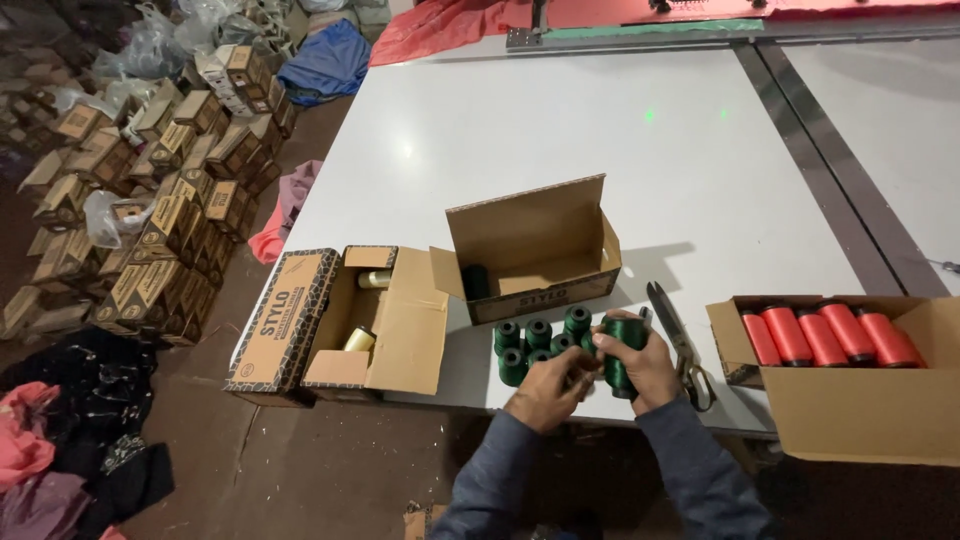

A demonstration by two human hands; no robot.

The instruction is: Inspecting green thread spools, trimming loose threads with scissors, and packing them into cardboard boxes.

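1. Both hands meet at the near edge of the white table (620,150): right hand (645,365) closed round a dark green thread cone (622,350), left hand (545,390) pinching at its base.
2. I'd judge steady support matters; glossy wound thread slips.
3. Matching green spools (535,345) cluster just beside, near steel scissors (675,335).

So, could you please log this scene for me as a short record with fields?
right hand: grips a green spool
left hand: at the base of that spool
loose spools: green, upright on the table
middle box: open, one dark spool inside
left box: open, pale spools inside
right box: red spools in a row
scissors: right of the hands
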